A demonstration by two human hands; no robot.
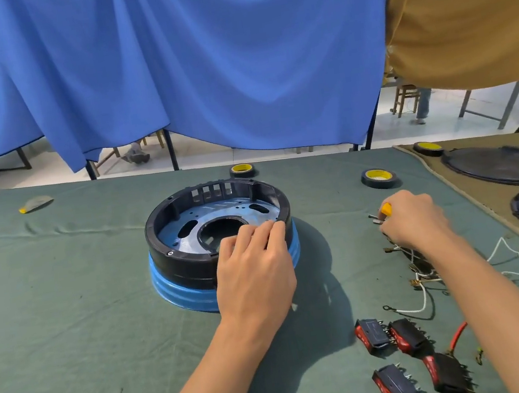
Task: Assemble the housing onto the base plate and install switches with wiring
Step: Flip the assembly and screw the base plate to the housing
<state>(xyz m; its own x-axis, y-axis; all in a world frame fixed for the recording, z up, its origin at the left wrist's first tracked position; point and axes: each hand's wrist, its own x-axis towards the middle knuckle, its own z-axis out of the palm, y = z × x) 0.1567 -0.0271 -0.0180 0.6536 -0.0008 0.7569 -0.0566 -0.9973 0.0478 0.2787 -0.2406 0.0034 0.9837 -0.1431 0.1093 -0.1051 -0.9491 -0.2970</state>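
Head view: the black housing (186,257) sits on the blue base plate (177,289) at the middle of the green table cloth (68,325).
Left hand (254,274): lies over the near-right rim of the housing, fingers close together and nearly straight, with nothing seen between them; it probably steadies or seats the ring on the plate.
Right hand (412,217): to the right of the housing, fingers curled round a yellow-handled tool (386,209), its metal tip pointing left; likely held ready for fastening.
Inside the housing: only the plate's floor shows, with slotted cutouts and a round central hole; no switch or wire lies in it.
Far wall openings (213,191): a row of rectangular slots, all empty.
Switches (373,335): four red-and-black ones lie loose near right, well apart from the housing, so the switch step looks not yet begun.
Wires (513,259): a loose tangle under and beside the right forearm, within reach.
Tape rolls (378,177): far right of the housing, one more behind it.
Black lids (499,165): two on a tan mat at the far right.
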